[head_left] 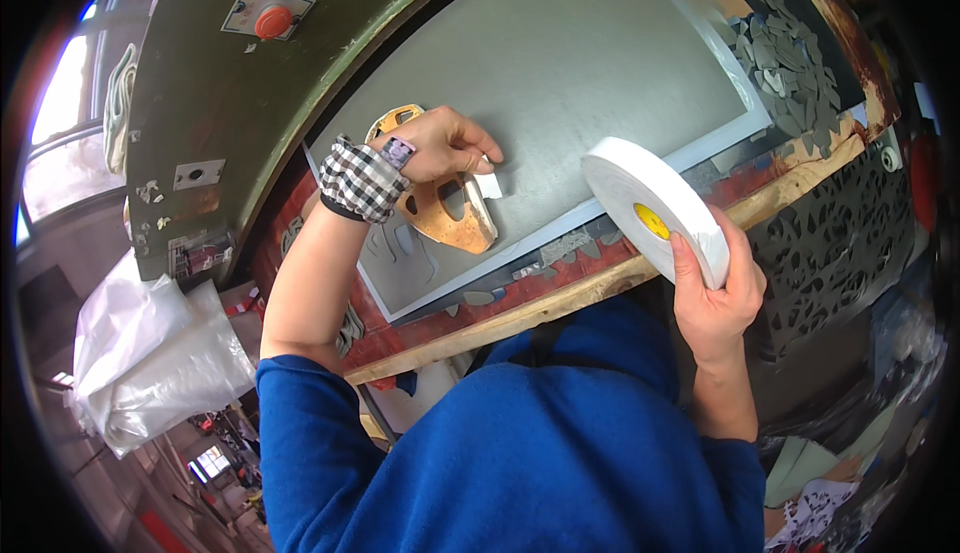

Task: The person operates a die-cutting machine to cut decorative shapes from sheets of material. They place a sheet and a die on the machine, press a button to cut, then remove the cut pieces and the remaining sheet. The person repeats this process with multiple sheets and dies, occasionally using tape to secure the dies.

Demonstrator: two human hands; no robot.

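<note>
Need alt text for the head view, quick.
Left hand presses a small white tape piece and a tan wooden template onto a grey sheet; right hand holds a large white tape roll above the workbench's wooden edge.

bright daylight, window [60, 93] glare at left | strong fisheye bending, dark rim | mostly sharp

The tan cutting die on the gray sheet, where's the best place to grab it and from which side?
Probably the looped end of the tan cutting die near the wrist of the left hand. It is open metal you can hook fingers through, coming from the left, while the rounded lower end lies flat on the gray sheet.
</note>
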